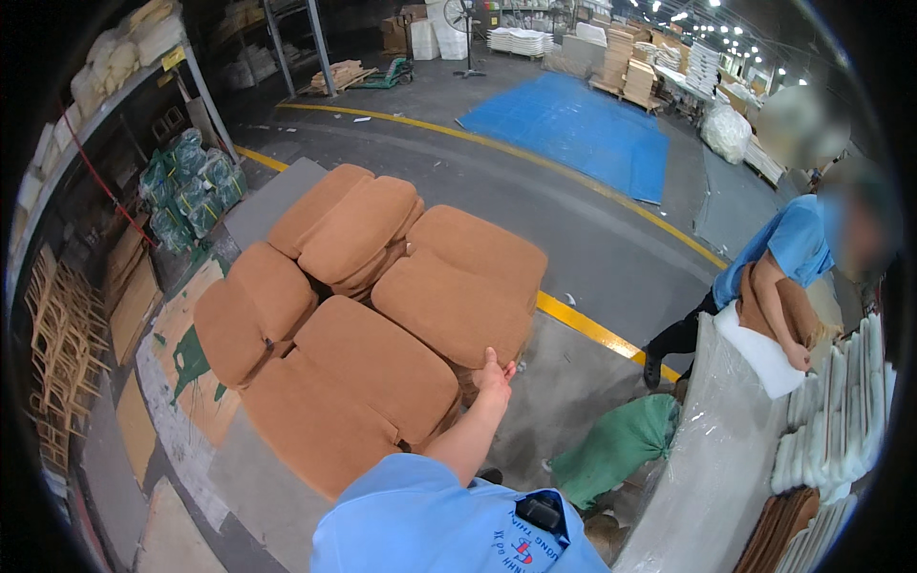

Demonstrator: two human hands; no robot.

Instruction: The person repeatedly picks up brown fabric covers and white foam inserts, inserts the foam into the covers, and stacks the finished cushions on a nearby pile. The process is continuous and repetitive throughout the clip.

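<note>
Several stacks of brown fabric cushions (377,349) stand close together in front of me, their corners rounded. My left hand (492,377) reaches out to the near corner of the right-hand stack, closed at the edge of its top cushion (458,296). One finger lies on the upper face; the cushion hides part of the grip. A stack with a lighter-edged gap (406,444) lies closer to my sleeve. My right hand is out of view.
At right, a person (783,248) in a blue shirt holds brown fabric and white foam (759,353) over a plastic-wrapped surface (716,449). White foam pads (831,411) are piled there. A green sack (616,449) lies below. Green-wrapped bundles (191,186) and shelving (205,100) stand left.
</note>
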